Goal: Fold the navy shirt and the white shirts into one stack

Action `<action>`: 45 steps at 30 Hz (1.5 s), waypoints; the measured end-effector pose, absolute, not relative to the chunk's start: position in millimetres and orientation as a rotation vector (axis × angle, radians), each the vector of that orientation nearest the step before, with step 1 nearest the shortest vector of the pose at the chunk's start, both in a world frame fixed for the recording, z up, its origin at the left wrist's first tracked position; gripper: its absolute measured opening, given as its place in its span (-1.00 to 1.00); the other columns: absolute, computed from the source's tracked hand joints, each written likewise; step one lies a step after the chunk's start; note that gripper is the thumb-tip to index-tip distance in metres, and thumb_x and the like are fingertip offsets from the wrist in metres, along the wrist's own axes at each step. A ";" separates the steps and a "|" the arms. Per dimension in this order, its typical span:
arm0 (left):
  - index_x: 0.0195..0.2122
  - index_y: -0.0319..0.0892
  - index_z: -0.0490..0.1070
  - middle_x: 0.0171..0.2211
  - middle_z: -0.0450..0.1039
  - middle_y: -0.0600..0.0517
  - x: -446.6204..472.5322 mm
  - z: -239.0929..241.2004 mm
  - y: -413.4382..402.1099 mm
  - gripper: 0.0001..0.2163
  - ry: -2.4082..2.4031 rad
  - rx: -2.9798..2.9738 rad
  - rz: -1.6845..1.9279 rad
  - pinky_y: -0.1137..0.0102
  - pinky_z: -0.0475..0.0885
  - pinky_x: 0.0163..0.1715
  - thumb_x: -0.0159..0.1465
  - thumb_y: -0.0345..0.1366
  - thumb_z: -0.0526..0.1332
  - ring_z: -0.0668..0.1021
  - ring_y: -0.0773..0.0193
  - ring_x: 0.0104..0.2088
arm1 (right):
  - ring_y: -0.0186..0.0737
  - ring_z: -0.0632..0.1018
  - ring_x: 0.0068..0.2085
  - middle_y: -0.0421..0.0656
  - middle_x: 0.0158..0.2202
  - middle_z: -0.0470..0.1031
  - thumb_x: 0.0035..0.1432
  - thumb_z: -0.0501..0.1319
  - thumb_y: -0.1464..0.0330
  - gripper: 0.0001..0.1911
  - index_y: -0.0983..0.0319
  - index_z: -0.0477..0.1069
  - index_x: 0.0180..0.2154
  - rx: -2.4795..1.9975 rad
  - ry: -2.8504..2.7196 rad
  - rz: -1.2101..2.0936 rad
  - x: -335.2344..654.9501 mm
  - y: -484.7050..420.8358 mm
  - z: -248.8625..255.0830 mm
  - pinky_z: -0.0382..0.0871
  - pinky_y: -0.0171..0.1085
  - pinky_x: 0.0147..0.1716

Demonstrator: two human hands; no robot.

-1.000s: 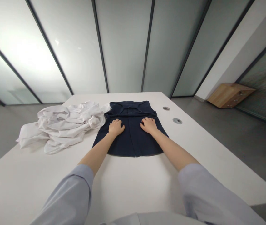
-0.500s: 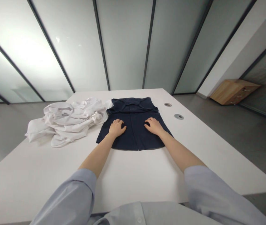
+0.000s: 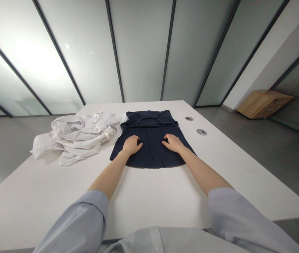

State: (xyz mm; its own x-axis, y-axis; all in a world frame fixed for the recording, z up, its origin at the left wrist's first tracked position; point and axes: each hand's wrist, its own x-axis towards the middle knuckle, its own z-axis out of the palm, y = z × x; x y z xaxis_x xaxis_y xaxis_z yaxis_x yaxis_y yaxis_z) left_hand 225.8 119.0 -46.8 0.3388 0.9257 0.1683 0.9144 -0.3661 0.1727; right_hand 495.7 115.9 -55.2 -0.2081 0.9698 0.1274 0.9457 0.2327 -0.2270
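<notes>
Fabric, white and rumpled, is lying just left of a navy garment, which is lying mostly flat on the tabletop. Left hand and right hand, loosely open and gripping nothing visible, are resting on its respective halves, sitting slightly nearer its hem than a second ago; its layout is staying unchanged.

Navy garment, centre: underside hidden; cloth covered in places by left hand and right hand, both palms out of sight. White fabric heap, nine o'clock: inner folds concealed; number of pieces cannot be told. Tabletop: cut by both side edges, near edge partly behind grey-blue button-front shirt, itself cropped at six o'clock. Frosted-glass partition, twelve o'clock: top cropped; scene beyond blurred. Wooden cabinet, three o'clock: front fittings too small to tell. Nearer cable grommet, three o'clock: interior indistinct.
</notes>
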 end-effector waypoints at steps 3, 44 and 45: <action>-0.04 -0.17 0.37 -0.02 0.46 -0.10 228.3 -47.9 118.7 -0.71 1.748 2.522 0.351 0.16 0.19 0.18 0.31 -0.17 0.05 0.46 0.10 0.04 | -0.07 0.44 0.02 0.01 -0.01 0.44 0.26 0.08 0.20 -0.70 0.25 0.35 -0.08 -1.800 -2.246 0.163 493.8 115.8 -56.1 0.24 -0.15 0.00; 0.32 -0.18 0.06 0.36 -0.07 -0.26 234.5 -49.8 110.8 0.02 1.508 2.606 0.090 0.01 -0.05 0.25 -0.05 0.37 0.19 0.03 -0.14 0.34 | 0.07 0.07 0.34 0.03 0.35 0.06 0.18 0.05 -0.12 -0.21 0.19 0.15 0.28 -1.722 -2.445 0.211 482.6 108.5 -59.8 -0.04 0.01 0.25; 0.33 -0.16 0.04 0.36 -0.09 -0.26 235.0 -49.7 110.4 0.03 1.501 2.602 0.083 -0.02 -0.06 0.25 -0.06 0.37 0.20 0.01 -0.16 0.34 | 0.09 0.05 0.34 0.02 0.36 0.02 0.15 0.07 -0.14 -0.18 0.17 0.13 0.29 -1.719 -2.443 0.224 482.3 108.7 -61.2 -0.07 0.04 0.26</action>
